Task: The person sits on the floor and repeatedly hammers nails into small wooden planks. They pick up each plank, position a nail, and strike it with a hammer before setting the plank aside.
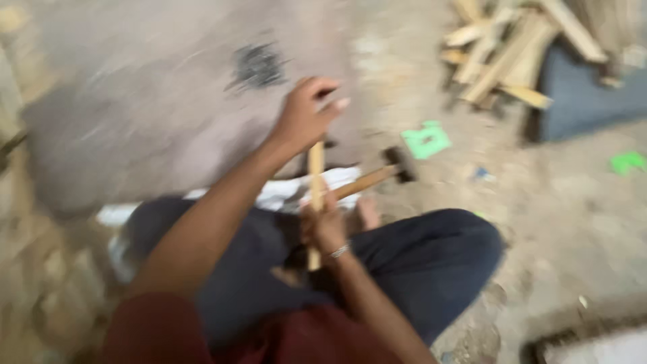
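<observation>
One hammer [377, 176], one wooden stick [315, 202], two green scraps [426, 140], one wood pile [512, 47].

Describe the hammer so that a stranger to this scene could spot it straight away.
Start at the person's dark-trousered lap in the lower middle. Just above it, the right hand grips a wooden handle that slants up and to the right over the dusty floor. That is the hammer: unlike the pale upright stick beside it, it ends in a dark metal head.

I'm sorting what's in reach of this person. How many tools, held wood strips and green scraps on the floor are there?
Hammers: 1
Wood strip held by left hand and right hand: 1
Green scraps: 2
Total: 4
</observation>
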